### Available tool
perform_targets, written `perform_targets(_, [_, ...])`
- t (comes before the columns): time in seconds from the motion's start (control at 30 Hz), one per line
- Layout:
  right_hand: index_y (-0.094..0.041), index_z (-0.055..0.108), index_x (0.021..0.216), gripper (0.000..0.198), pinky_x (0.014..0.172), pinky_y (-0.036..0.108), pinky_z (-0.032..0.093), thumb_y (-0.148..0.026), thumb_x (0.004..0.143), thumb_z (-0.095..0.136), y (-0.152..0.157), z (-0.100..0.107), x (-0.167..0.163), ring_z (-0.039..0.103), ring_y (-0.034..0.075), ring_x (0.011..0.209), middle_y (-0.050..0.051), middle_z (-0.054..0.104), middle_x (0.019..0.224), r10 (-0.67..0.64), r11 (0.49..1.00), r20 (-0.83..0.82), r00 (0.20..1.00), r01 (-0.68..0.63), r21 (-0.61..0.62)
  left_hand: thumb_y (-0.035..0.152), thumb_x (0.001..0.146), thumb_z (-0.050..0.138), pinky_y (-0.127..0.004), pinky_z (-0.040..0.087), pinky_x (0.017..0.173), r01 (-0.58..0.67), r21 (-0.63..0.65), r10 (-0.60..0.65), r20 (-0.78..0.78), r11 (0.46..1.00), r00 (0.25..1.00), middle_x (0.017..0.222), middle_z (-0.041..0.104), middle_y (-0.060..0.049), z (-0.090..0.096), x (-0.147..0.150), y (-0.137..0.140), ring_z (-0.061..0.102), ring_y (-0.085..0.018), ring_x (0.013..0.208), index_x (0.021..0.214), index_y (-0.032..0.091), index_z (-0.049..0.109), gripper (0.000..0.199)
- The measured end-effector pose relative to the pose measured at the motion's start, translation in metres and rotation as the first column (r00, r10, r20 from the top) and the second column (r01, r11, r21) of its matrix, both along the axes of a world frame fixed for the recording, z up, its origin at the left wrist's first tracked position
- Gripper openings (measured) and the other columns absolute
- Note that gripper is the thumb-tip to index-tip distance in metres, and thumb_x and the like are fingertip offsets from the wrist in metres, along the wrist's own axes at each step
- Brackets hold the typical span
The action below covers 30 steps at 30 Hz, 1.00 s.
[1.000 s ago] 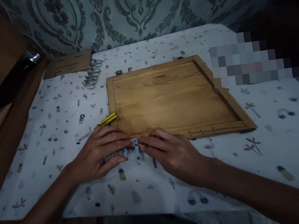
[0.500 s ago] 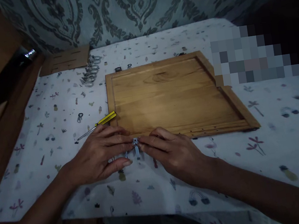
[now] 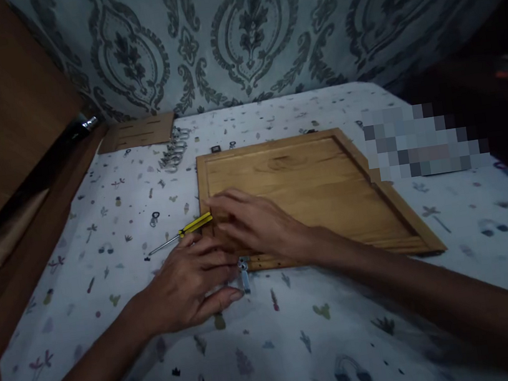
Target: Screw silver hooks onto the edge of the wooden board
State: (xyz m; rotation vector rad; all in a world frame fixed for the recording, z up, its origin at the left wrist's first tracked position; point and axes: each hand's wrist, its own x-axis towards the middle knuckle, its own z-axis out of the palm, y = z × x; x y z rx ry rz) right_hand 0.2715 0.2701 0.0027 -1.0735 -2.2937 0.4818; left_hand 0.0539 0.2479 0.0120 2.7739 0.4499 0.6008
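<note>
The left hand (image 3: 191, 284) lies at the board's near-left corner, fingertips against the latch (image 3: 245, 275) and thumb beside its near end; whether it grips it, I cannot tell. The latch sits on the near edge of the board (image 3: 302, 193). The right hand (image 3: 261, 221), loosely open and apparently holding nothing, is over the board's left part, fingertips near the screwdriver's (image 3: 196, 224) yellow handle. Clips (image 3: 174, 152) lie far left, beside cardboard (image 3: 137, 133).
</note>
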Motion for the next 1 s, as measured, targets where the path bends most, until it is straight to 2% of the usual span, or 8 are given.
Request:
perform_targets(0.1, [-0.015,0.057,0.137,0.044,0.084,0.034,0.051,-0.014,0.092,0.057,0.025,-0.003,-0.021,0.063,0.021,0.1,0.014,0.064,0.121,0.066,0.996,0.01,0.998,-0.065,-0.065,0.036,0.103,0.049,-0.043,0.042,0.094,0.0,-0.01,0.0,0.02,1.0,1.0,0.114,0.075,-0.007,0.0,0.0,0.0,0.063,-0.025,0.11,0.107,0.017,0.071,0.029])
perform_targets(0.2, [-0.013,0.073,0.102,0.018,0.078,0.029,0.048,-0.01,0.09,0.061,0.038,-0.008,-0.032,0.062,0.016,0.085,0.008,0.068,0.097,0.105,0.986,-0.098,0.99,-0.116,-0.122,0.034,0.104,0.048,-0.043,0.042,0.096,0.023,0.014,-0.023,0.024,1.0,0.999,0.114,0.075,-0.008,0.002,0.001,0.001,0.063,-0.026,0.11,0.108,0.014,0.07,0.03])
perform_targets(0.33, [-0.014,0.069,0.091,0.008,0.064,0.023,0.045,-0.02,0.091,0.063,0.035,-0.003,-0.019,0.058,0.011,0.072,0.001,0.066,0.082,-0.015,0.98,-0.323,0.946,-0.05,-0.193,0.034,0.104,0.047,-0.043,0.042,0.092,0.018,0.041,-0.018,0.001,0.999,1.0,0.115,0.075,-0.008,0.002,0.0,0.002,0.063,-0.025,0.109,0.105,0.015,0.071,0.03])
perform_targets(0.5, [-0.018,0.069,0.074,0.011,0.045,0.024,0.032,-0.023,0.08,0.077,0.008,0.037,0.017,0.042,0.006,0.047,-0.005,0.056,0.063,-0.347,0.936,-0.834,0.429,0.099,-0.339,0.031,0.104,0.049,-0.04,0.043,0.086,0.03,0.032,-0.03,-0.006,0.999,1.0,0.116,0.074,-0.01,0.0,0.0,0.002,0.063,-0.026,0.11,0.106,0.014,0.07,0.026])
perform_targets(0.57, [-0.019,0.07,0.071,0.017,0.045,0.025,0.029,-0.022,0.088,0.068,-0.006,0.056,0.026,0.04,0.005,0.047,-0.005,0.052,0.062,-0.377,0.926,-0.849,0.37,0.142,-0.349,0.03,0.104,0.049,-0.04,0.043,0.086,0.035,0.032,-0.035,-0.006,0.999,0.999,0.116,0.074,-0.011,0.0,-0.001,0.002,0.063,-0.026,0.109,0.11,0.013,0.069,0.026])
perform_targets(0.7, [-0.021,0.058,0.072,0.033,0.073,0.028,0.049,-0.018,0.102,0.045,-0.029,0.076,0.02,0.054,0.008,0.069,-0.002,0.054,0.076,-0.404,0.909,-0.86,0.312,0.245,-0.338,0.03,0.103,0.051,-0.039,0.043,0.085,0.047,0.025,-0.046,-0.008,0.999,0.999,0.115,0.074,-0.01,-0.001,-0.001,0.002,0.063,-0.026,0.111,0.111,0.013,0.068,0.025])
perform_targets(0.9, [-0.024,0.04,0.07,0.039,0.035,0.024,0.019,-0.035,0.106,0.031,-0.036,0.068,-0.009,0.019,0.01,0.039,-0.005,0.027,0.051,-0.548,0.817,-0.777,0.309,-0.003,-0.577,0.032,0.104,0.047,-0.04,0.042,0.087,0.038,0.009,-0.038,-0.026,0.999,0.999,0.115,0.074,-0.01,0.002,-0.001,0.002,0.063,-0.026,0.11,0.111,0.016,0.068,0.027])
perform_targets(1.0, [-0.024,0.03,0.063,0.045,0.034,0.025,0.022,-0.044,0.103,0.027,-0.034,0.063,-0.017,0.017,0.011,0.038,-0.004,0.02,0.048,-0.521,0.804,-0.767,0.373,-0.087,-0.589,0.032,0.104,0.047,-0.041,0.042,0.088,0.048,0.004,-0.048,-0.046,0.999,0.998,0.116,0.073,-0.01,0.004,0.0,0.003,0.063,-0.026,0.11,0.112,0.015,0.067,0.028])
